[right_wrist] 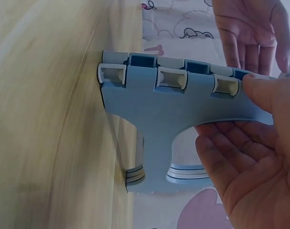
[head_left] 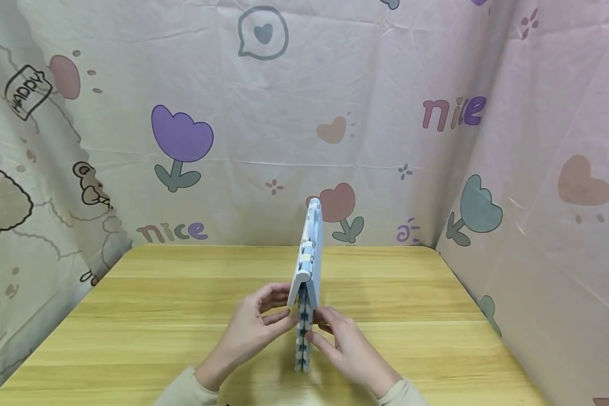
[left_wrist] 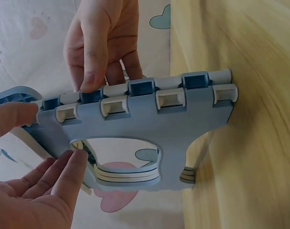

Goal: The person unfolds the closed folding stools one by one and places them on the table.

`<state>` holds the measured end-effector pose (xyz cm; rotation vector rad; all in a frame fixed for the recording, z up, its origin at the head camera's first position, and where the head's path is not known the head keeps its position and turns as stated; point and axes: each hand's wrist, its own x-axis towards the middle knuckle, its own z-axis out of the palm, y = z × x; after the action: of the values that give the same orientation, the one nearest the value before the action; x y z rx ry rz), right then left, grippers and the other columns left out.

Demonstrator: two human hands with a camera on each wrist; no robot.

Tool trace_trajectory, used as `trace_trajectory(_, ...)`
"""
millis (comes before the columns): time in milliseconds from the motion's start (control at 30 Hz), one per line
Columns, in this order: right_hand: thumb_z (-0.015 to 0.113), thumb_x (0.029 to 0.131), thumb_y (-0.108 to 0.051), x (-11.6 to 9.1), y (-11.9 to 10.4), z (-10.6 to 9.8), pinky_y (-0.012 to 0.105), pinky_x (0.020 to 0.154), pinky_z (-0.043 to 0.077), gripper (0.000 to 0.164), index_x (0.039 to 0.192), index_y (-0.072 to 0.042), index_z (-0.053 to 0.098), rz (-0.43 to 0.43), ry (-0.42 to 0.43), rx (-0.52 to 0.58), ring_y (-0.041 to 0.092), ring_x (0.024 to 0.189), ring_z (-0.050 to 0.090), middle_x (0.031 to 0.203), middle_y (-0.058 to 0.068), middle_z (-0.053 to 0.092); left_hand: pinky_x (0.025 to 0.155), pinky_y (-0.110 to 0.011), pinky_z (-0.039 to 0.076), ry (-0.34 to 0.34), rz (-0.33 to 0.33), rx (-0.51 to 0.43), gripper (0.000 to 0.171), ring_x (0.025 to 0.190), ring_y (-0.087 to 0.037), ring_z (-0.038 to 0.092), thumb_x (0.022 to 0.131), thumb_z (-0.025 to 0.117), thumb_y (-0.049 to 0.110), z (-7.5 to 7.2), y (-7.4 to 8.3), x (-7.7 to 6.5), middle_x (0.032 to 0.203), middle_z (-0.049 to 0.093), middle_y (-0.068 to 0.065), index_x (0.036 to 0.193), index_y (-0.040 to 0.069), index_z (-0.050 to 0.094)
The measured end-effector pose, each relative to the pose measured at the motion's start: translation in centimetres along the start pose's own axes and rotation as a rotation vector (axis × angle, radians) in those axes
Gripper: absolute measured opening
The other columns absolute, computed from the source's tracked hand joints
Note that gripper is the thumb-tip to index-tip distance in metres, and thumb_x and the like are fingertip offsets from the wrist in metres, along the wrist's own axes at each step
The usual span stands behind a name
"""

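A blue-and-white plastic folding stool (head_left: pixel 307 259) stands on edge on the table, its leg panels nearly flat together and its top folded into a narrow peak. My left hand (head_left: pixel 254 324) is at its left side, thumb against the near hinged edge and fingers beside the leg panel. In the left wrist view, those fingertips (left_wrist: pixel 78 160) reach the cut-out of the blue leg panel (left_wrist: pixel 173 129). From the right, my right hand (head_left: pixel 347 349) holds the other panel, its thumb (right_wrist: pixel 259 90) on the hinged edge and its fingers behind the panel.
The stool is on a light wood-grain table (head_left: pixel 182 270). A pale printed cloth (head_left: pixel 304 84) hangs behind the table and along both sides.
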<state>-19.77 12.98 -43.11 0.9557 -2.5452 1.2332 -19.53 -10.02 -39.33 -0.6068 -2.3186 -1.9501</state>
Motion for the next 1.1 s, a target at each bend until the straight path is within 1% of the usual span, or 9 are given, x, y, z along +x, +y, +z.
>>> trace_trajectory(167,0.064,0.109,-0.034,-0.01,-0.04,0.04,0.044,0.106,0.062,0.039,0.142,-0.012,0.063,-0.019,0.009,-0.017,0.023,0.121,0.074,0.135,0.005,0.074,0.101,-0.029,0.063,-0.001,-0.057,-0.01,0.047,0.122,-0.032,0.072,0.09,0.088,0.012,0.39,-0.15,0.17,0.128,0.074,-0.018,0.132,0.003,0.069)
trace_trajectory(300,0.065,0.108,-0.034,0.05,-0.09,0.01,0.044,0.106,0.062,0.039,0.141,-0.012,0.064,-0.019,0.007,-0.028,0.022,0.12,0.074,0.134,0.004,0.074,0.098,-0.028,0.064,-0.002,-0.069,0.001,0.043,0.117,-0.029,0.075,0.09,0.088,0.013,0.43,-0.21,0.31,0.124,0.077,-0.017,0.129,0.004,0.072)
trace_trajectory(500,0.064,0.108,-0.038,0.1,-0.17,-0.14,0.045,0.107,0.062,0.042,0.14,-0.012,0.064,0.008,-0.008,-0.033,0.02,0.12,0.074,0.134,0.002,0.074,0.094,-0.028,0.066,-0.023,-0.063,0.006,0.044,0.114,-0.029,0.075,0.089,0.088,0.01,0.31,-0.31,0.46,0.121,0.078,-0.017,0.13,0.004,0.072)
trace_trajectory(600,0.064,0.108,-0.039,0.04,-0.19,-0.15,0.046,0.106,0.062,0.042,0.14,-0.011,0.065,0.006,-0.006,-0.036,0.02,0.119,0.074,0.133,0.002,0.075,0.093,-0.028,0.066,-0.029,-0.058,-0.003,0.046,0.113,-0.027,0.075,0.088,0.088,0.008,0.26,-0.35,0.49,0.121,0.077,-0.018,0.131,0.002,0.071)
trace_trajectory(800,0.063,0.109,-0.04,0.0,-0.19,-0.13,0.045,0.104,0.063,0.041,0.139,-0.012,0.066,0.007,0.001,-0.04,0.019,0.117,0.074,0.131,0.001,0.075,0.093,-0.028,0.066,-0.037,-0.031,-0.024,0.046,0.11,-0.025,0.075,0.088,0.087,0.005,0.29,-0.38,0.53,0.12,0.076,-0.02,0.131,-0.002,0.07)
trace_trajectory(967,0.063,0.108,-0.043,0.0,-0.14,-0.26,0.045,0.106,0.062,0.042,0.139,-0.014,0.066,0.035,-0.012,-0.036,0.017,0.119,0.074,0.133,0.0,0.075,0.094,-0.028,0.066,-0.033,-0.021,-0.029,0.045,0.11,-0.027,0.075,0.087,0.087,0.003,0.4,-0.37,0.55,0.12,0.076,-0.022,0.129,-0.004,0.071)
trace_trajectory(1100,0.063,0.108,-0.043,-0.13,-0.05,-0.47,0.047,0.107,0.062,0.044,0.14,-0.014,0.065,0.056,-0.024,-0.028,0.019,0.121,0.073,0.135,0.002,0.075,0.095,-0.028,0.066,-0.031,-0.021,-0.038,0.046,0.11,-0.025,0.075,0.087,0.088,0.003,0.53,-0.45,0.6,0.119,0.077,-0.021,0.129,-0.004,0.071)
